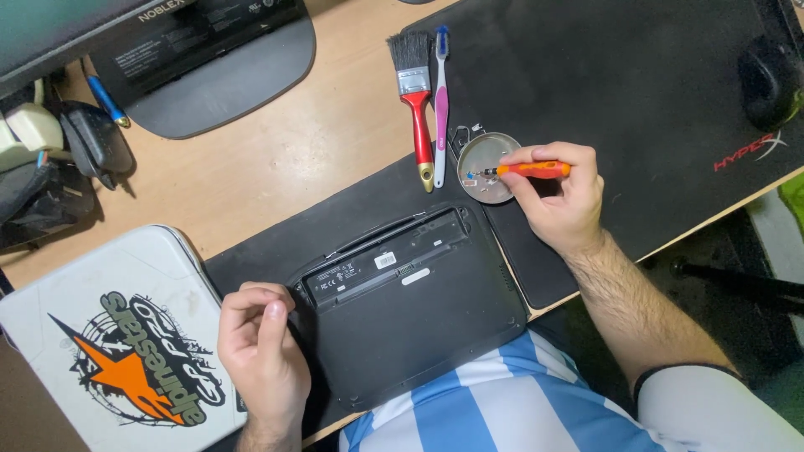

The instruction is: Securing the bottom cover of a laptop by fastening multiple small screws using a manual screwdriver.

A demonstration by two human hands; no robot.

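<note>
A small black laptop (410, 310) lies upside down on a black mat, its battery bay open. My left hand (261, 351) rests curled against the laptop's left edge, fingers closed with nothing visible in them. My right hand (561, 197) grips an orange screwdriver (532, 170). Its tip reaches over a round metal dish (486, 167) that holds small screws.
A red-handled paintbrush (416, 92) and a pink-and-blue toothbrush (440, 100) lie beside the dish. A monitor stand (218, 75) is at the back left. A white case (117, 343) with a star sticker sits at the left, and a black mouse (769, 79) at the far right.
</note>
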